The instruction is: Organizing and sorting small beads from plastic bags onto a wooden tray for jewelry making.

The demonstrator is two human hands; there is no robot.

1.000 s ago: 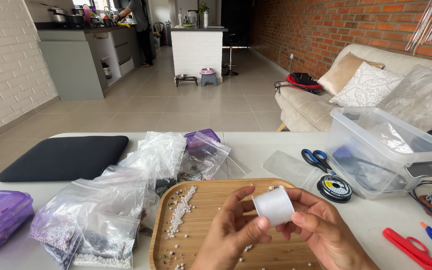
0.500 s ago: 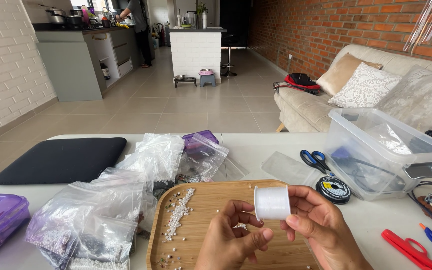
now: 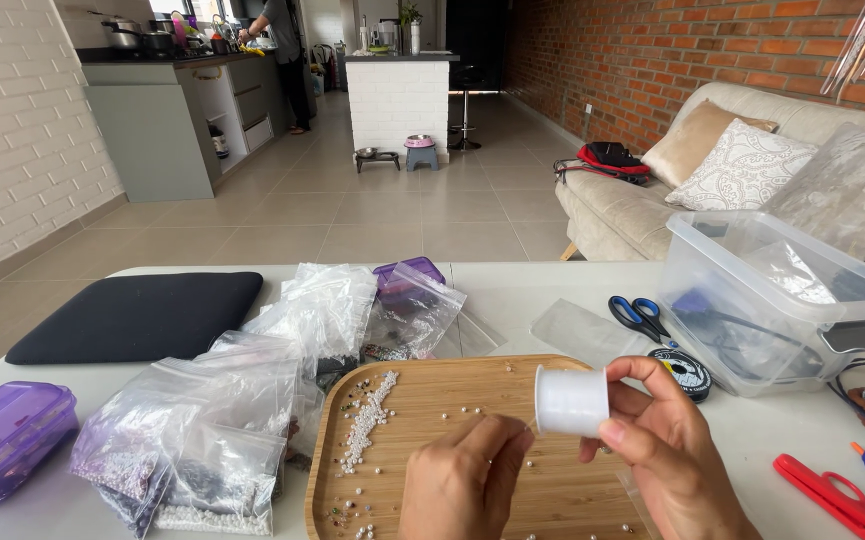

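Your right hand (image 3: 667,455) pinches a small white spool of clear thread (image 3: 571,400) between thumb and fingers, held above the oval bamboo tray (image 3: 432,400) at the table's near edge. Your left hand (image 3: 462,485) has its fingertips drawn together just beside the spool's left end; you cannot tell what they grip. Small white beads (image 3: 367,420) lie along the tray's left side. Clear plastic bags (image 3: 212,420) are heaped left of the tray, black-handled scissors (image 3: 637,315) behind it.
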